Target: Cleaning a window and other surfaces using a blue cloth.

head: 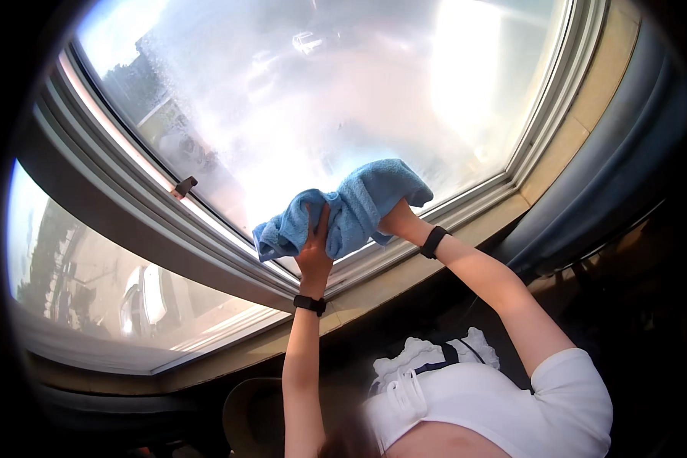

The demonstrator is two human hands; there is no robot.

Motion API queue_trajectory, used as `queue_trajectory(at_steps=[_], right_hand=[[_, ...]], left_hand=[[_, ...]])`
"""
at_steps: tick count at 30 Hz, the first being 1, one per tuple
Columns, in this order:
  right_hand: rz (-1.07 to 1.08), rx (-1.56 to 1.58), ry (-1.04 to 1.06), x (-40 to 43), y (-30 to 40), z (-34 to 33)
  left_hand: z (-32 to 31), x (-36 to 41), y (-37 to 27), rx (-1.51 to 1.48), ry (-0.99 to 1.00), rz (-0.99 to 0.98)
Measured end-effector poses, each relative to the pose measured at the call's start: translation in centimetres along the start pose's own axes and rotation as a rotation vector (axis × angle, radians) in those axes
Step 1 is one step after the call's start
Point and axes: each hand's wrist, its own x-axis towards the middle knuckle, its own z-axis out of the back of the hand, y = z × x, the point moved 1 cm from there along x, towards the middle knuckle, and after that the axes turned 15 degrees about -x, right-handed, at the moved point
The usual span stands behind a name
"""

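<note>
A light blue terry cloth [355,200] lies bunched against the lower part of a large window pane [332,114], just above the frame. My left hand [316,246] grips the cloth's left part, with fingers spread into its folds. Under the cloth's right end is my right hand [399,220], its fingers hidden by the fabric. Both wrists bear dark bands. Whitish haze and streaks cover much of the glass, and bright light glares through it.
A brown window latch [184,187] sticks out from the left frame. A tiled sill [372,295] runs below the window. Blue curtains [595,166] hang at the right. A second pane [120,275] stands at the lower left, and a rounded chair back [252,412] is below.
</note>
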Motion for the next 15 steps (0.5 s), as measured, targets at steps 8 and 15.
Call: queue_trajectory(at_steps=[8, 15], right_hand=[[-0.052, -0.006, 0.23, 2.3, -8.4, 4.7], [0.078, -0.105, -0.495, 10.6, -23.9, 13.5]], left_hand=[[-1.6, 5.6, -2.9, 0.383, 0.131, 0.198], [0.3, 21.5, -11.8, 0.198, -0.309, -0.272]])
